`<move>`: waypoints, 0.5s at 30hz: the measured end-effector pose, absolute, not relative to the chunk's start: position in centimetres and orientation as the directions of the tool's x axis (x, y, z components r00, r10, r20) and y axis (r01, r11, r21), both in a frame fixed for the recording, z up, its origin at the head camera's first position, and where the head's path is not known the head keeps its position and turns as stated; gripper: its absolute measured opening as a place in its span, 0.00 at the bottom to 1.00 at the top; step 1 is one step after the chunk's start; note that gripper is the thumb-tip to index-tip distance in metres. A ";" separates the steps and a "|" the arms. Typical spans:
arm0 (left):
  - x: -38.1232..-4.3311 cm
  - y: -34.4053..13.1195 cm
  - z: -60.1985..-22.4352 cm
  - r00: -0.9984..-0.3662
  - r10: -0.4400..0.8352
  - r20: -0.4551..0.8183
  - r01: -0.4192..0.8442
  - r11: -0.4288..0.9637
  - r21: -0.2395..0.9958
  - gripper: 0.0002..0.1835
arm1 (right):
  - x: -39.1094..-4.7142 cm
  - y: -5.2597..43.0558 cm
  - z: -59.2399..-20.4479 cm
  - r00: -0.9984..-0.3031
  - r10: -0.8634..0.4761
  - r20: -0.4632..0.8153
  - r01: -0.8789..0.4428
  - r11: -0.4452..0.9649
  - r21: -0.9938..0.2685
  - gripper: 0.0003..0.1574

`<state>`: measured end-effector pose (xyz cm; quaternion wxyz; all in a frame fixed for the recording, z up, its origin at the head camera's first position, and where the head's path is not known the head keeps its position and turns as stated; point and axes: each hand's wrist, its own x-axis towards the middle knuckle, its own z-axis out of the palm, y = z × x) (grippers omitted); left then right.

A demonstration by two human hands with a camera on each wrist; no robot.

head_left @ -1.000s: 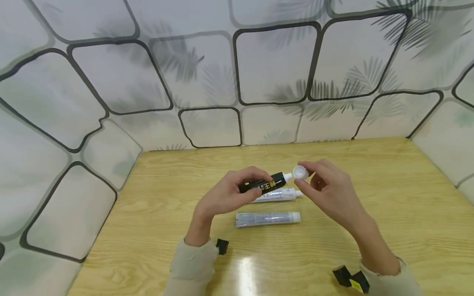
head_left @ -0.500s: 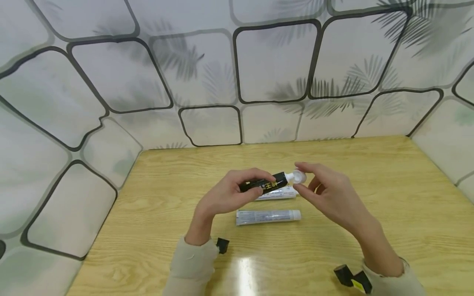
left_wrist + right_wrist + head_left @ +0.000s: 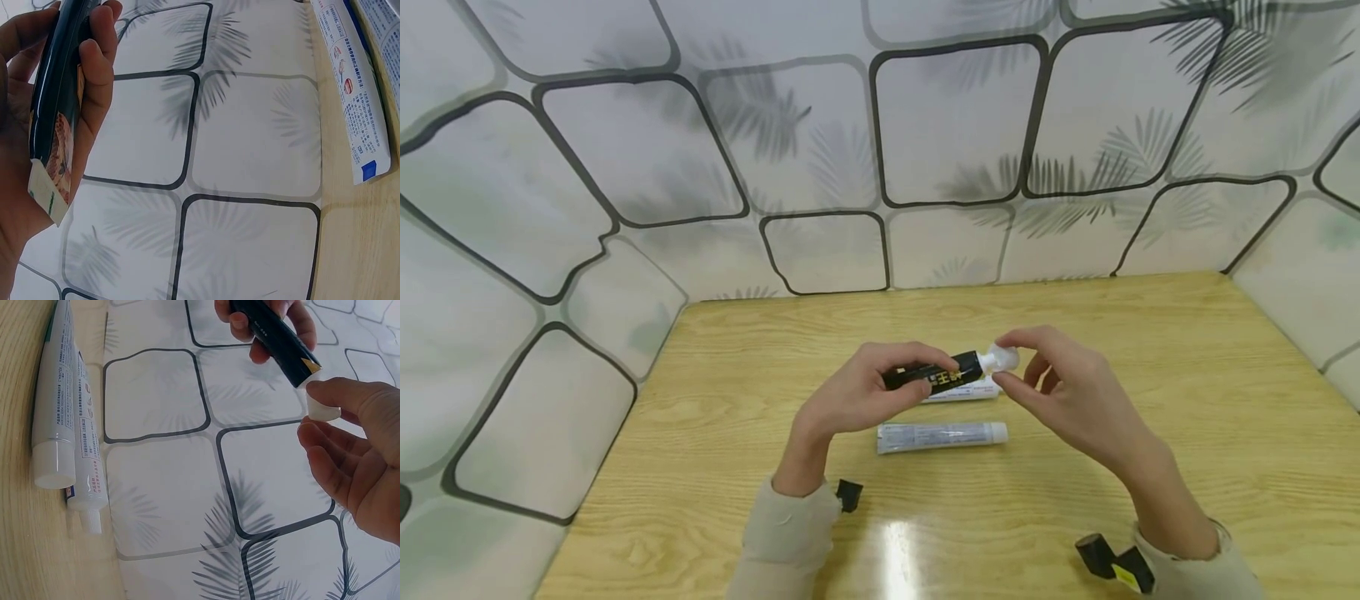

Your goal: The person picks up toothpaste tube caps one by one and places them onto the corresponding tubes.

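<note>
My left hand (image 3: 859,390) grips a black toothpaste tube (image 3: 938,379) with yellow lettering, its nozzle end pointing right. In the left wrist view, fingers wrap the dark tube (image 3: 57,87) and its pale crimped end (image 3: 47,194) shows. With thumb and fingertips my right hand (image 3: 1078,396) pinches a white cap (image 3: 1004,358) at the nozzle. The right wrist view shows this cap (image 3: 324,411) at the end of the tube (image 3: 275,340); how far it sits on the nozzle is hidden by the fingers.
Below the hands a white toothpaste tube (image 3: 966,390) lies partly hidden behind the black one. Nearer me is another capped white tube (image 3: 936,437). In the right wrist view the farther tube has a bare nozzle (image 3: 91,521). A patterned backdrop (image 3: 820,167) borders the wooden table (image 3: 700,500).
My right hand has brought the cap left onto the nozzle, turning its open side from facing the camera toward the tube. The left hand stays almost still with the black tube.
</note>
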<state>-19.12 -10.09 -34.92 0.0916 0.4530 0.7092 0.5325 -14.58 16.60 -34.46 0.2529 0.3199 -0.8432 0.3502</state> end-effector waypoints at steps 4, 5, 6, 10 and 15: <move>-19.1 -10.1 -34.8 -0.568 0.743 0.354 0.548 0.021 0.836 0.15 | -14.6 16.6 -34.4 -0.646 -0.374 0.665 -0.737 0.530 -0.418 0.33; -19.0 -10.0 -34.8 -0.568 0.743 0.355 0.550 0.022 0.835 0.15 | -14.7 16.6 -34.3 -0.643 -0.376 0.667 -0.741 0.526 -0.417 0.33; -19.0 -10.0 -34.8 -0.567 0.743 0.357 0.553 0.022 0.833 0.15 | -14.6 16.6 -34.3 -0.640 -0.378 0.669 -0.744 0.523 -0.416 0.33; -18.9 -10.0 -34.7 -0.564 0.741 0.364 0.564 0.024 0.825 0.16 | -14.6 16.6 -34.2 -0.638 -0.380 0.669 -0.747 0.515 -0.420 0.33; -18.9 -10.1 -34.7 -0.561 0.742 0.367 0.569 0.023 0.822 0.16 | -14.4 16.5 -34.1 -0.646 -0.386 0.659 -0.742 0.521 -0.422 0.33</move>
